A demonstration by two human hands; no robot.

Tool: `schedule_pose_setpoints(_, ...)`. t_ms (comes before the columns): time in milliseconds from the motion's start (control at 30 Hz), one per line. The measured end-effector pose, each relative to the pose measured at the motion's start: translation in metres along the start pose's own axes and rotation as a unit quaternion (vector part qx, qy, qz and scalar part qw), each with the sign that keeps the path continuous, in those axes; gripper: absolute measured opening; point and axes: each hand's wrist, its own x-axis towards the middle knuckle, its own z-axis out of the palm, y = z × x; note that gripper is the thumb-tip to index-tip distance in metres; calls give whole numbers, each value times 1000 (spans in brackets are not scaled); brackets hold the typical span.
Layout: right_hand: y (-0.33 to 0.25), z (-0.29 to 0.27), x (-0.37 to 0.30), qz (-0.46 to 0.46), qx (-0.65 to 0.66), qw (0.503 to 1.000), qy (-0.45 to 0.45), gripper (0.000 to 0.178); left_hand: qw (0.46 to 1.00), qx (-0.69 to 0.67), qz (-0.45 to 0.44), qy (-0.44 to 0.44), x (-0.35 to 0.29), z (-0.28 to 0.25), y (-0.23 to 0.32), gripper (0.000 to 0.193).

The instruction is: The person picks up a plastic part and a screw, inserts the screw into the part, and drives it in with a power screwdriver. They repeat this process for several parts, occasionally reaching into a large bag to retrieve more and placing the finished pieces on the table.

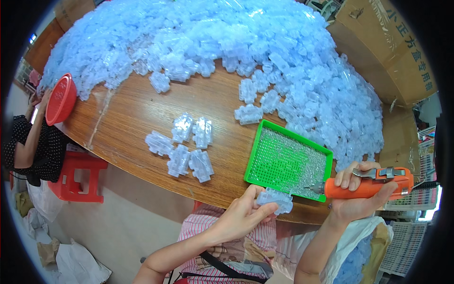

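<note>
Plastic piece (278, 202), clear and pale blue, is in the left hand (243, 213), at the near edge of the green tray (254, 149). Thumb and fingers of this hand are pinched together on one end of the piece, and the other end is free. The right hand (355, 203) has its fingers bent around the orange screwdriver (369, 188), whose tip points to the left, at the near right corner of the tray. Inside the tray lie many small metal screws (314, 168), and the green bottom shows through near the middle. Whether the tip carries a screw, I cannot tell.

In my judgement, the piece may turn or slip if something presses on its free end, because the grip is only at one side; whether anything supports it from below is not clear. If the tip meets the plastic at a slant, it could slide off and scratch it, or hurt the fingers. The tray stands close to the edge of the wooden surface (127, 123), so a push from a wrist could spill screws. Five similar pieces (178, 161) lie well apart on the left. The large heap (227, 38), if disturbed, could drop loose parts into the tray.
</note>
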Motion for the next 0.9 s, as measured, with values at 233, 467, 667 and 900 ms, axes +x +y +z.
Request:
schedule_pose_setpoints(233,13,-34,-4,11,-74,996,44,65,723,647,161,181,-3,-66,87,36)
schedule_pose_setpoints(467,10,-30,-6,-4,-64,997,52,65,594,781,141,132,30,-90,91,44)
schedule_pose_setpoints(667,10,-24,-16,-7,-88,995,56,62,550,804,184,128,88,-86,103,41)
schedule_pose_setpoints(900,10,-23,-21,-3,-75,995,69,64,696,693,148,117,164,-81,105,45)
